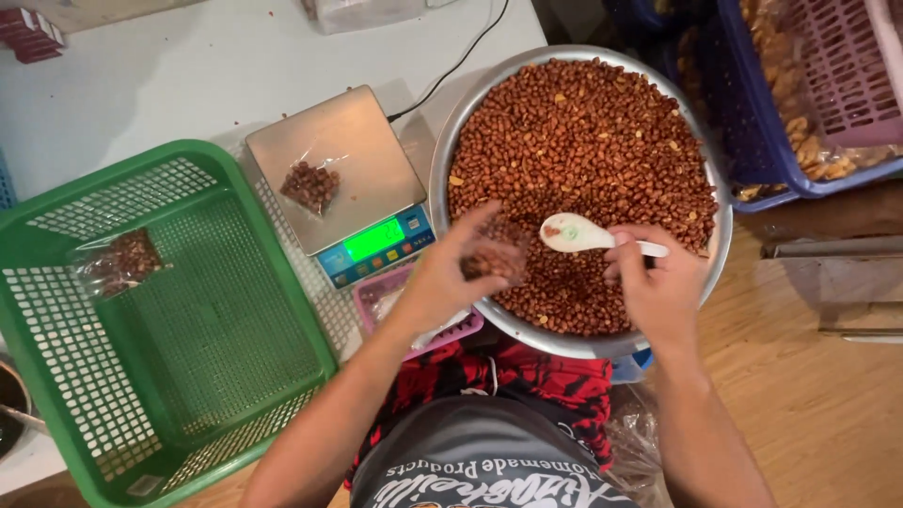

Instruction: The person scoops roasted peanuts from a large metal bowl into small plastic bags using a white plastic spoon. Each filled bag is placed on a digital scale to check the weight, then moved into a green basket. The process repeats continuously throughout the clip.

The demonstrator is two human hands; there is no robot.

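A wide metal basin heaped with red-brown roasted peanuts sits in front of me. My left hand holds a small clear plastic bag partly filled with peanuts over the basin's near side. My right hand grips a white spoon with a few peanuts in its bowl, held right beside the bag's mouth. On the digital scale to the left lies another small bag of peanuts; the scale's display glows green.
A green plastic basket at left holds one filled bag. A small pink tray lies under my left wrist. Blue and pink crates with packed snacks stand at right. A black cable runs across the white table.
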